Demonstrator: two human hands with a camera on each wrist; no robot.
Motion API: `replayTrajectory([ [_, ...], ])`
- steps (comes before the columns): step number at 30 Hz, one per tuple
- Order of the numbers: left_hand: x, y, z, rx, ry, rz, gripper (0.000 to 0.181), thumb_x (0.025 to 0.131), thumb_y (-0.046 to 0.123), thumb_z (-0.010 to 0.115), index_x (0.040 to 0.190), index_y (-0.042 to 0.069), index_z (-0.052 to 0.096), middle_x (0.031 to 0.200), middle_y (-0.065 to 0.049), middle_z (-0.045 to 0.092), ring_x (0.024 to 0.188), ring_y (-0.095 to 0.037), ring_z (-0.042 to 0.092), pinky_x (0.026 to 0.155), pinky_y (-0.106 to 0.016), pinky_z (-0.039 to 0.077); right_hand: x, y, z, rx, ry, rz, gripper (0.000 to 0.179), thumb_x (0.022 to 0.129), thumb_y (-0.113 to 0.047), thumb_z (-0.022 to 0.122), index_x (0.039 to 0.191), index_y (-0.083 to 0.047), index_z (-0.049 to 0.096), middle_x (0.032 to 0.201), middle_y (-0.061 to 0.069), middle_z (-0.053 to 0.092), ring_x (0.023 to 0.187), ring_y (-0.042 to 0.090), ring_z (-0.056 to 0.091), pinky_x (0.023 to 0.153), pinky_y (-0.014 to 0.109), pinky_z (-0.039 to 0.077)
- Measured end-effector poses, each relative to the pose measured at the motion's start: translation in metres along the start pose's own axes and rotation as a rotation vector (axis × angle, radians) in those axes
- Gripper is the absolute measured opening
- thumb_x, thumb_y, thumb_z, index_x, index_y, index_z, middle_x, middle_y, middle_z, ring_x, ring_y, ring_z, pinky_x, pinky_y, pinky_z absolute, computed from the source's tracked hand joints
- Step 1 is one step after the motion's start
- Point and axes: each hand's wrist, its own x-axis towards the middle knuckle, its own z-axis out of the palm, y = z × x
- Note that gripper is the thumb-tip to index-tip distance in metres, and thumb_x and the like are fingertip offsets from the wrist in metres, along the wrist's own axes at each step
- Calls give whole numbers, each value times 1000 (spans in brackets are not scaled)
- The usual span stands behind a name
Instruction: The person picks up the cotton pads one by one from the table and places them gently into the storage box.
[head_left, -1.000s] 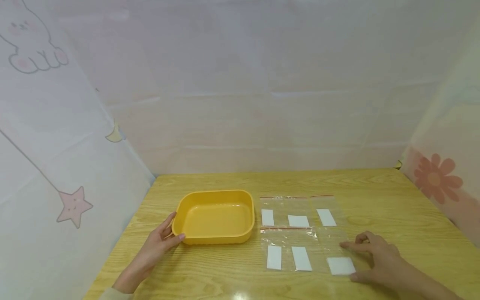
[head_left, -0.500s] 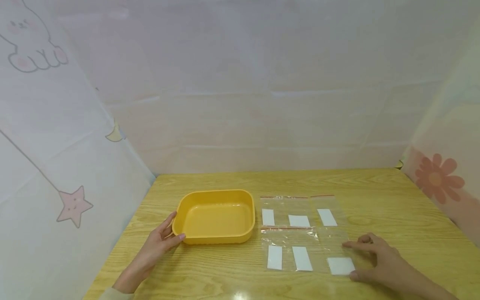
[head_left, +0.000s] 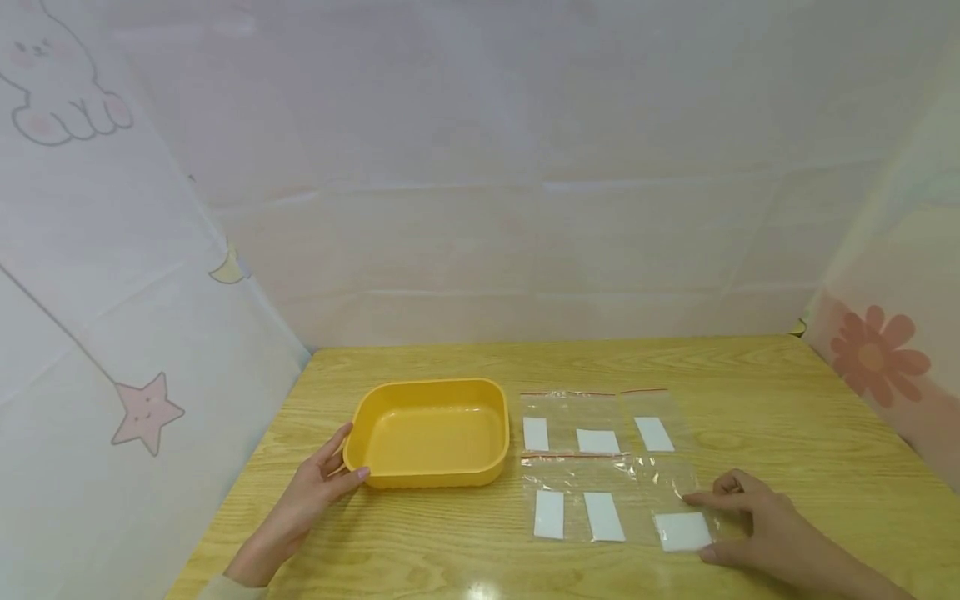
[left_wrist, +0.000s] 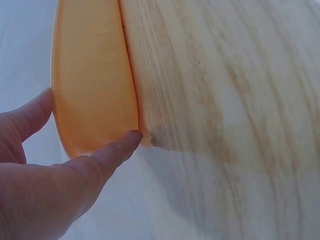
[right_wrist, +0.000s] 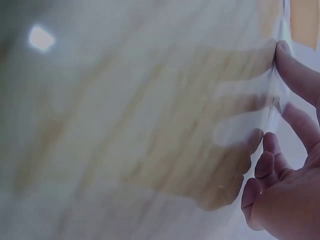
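On the left of the table stands a shallow yellow plastic bin (head_left: 427, 481). My left hand (head_left: 306, 493) holds its near left corner, thumb at the front wall and fingers along the left side; the left wrist view shows the bin's wall (left_wrist: 92, 75) between them. To its right, several clear zip bags lie flat in two rows, each with a white rectangle. My right hand (head_left: 768, 529) touches the right edge of the lower right bag (head_left: 660, 479), index fingertip above and thumb by the corner of its white rectangle (head_left: 683, 532). Other fingers are partly curled.
The wood-grain table (head_left: 420, 567) ends at a pale fabric wall (head_left: 480, 250) behind and on both sides. Upper-row bags (head_left: 592, 408) show red zip lines along their tops.
My right index fingertip has shifted slightly toward the near side, and the lower right bag's film now looks more wrinkled. My left hand and the bin stay put.
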Motion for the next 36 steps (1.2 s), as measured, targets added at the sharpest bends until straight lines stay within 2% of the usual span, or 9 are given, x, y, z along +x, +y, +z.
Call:
replayTrajectory([
  [4,0,0,0,-4,-4,7,88,104,13,70,171,12,12,167,-26,28,147,-44,39,108,-45,51,-2,-1,1,14,27,-6,44,79,-25,94,121,-18,81,109,-1,52,92,0,43,70,22,42],
  [7,0,0,0,-2,-6,8,88,104,14,70,171,12,12,167,-26,28,147,-45,39,108,-46,51,-3,-4,1,19,33,19,40,79,-23,94,117,-15,82,109,-1,55,93,-1,45,72,21,45],
  [13,-1,0,0,8,-3,0,88,104,14,70,171,12,13,167,-27,29,147,-45,38,109,-48,49,-3,-12,-2,23,-1,116,41,85,-25,90,121,-9,80,110,-1,62,94,-4,50,74,21,48],
  [18,-1,0,0,11,-3,10,88,104,14,70,171,12,13,167,-27,28,147,-46,39,109,-48,50,-1,-15,-6,40,-30,152,36,90,-29,86,123,-15,81,106,-8,71,94,-4,54,75,20,49],
  [24,-2,0,0,4,-6,15,88,104,13,70,171,11,13,166,-28,29,146,-46,40,108,-47,50,0,-15,-9,58,-72,221,48,90,-40,84,128,-12,78,123,9,76,106,-7,57,81,19,53],
  [26,-1,0,0,0,-6,14,88,104,13,70,171,11,13,166,-27,29,146,-45,41,108,-47,51,0,-16,-8,110,-84,224,51,91,-38,84,131,-7,76,113,8,77,98,-8,55,76,18,51],
  [28,-1,0,0,-2,-6,13,88,104,13,70,171,11,12,166,-27,29,146,-45,41,108,-47,50,0,-16,-8,153,-87,215,52,92,-33,84,132,-1,73,100,1,75,87,-6,53,70,19,50],
  [31,-1,0,0,-2,-5,10,89,104,13,70,171,11,12,166,-27,29,146,-45,42,108,-48,50,1,-18,-9,207,-93,219,52,94,-28,83,134,3,71,85,-9,62,77,1,49,64,23,47],
  [36,-1,0,0,-16,-5,9,89,103,13,71,171,11,12,167,-27,26,146,-45,41,107,-48,51,2,-17,-12,337,-72,179,42,96,-11,79,133,6,69,93,-6,71,81,2,59,68,22,54],
])
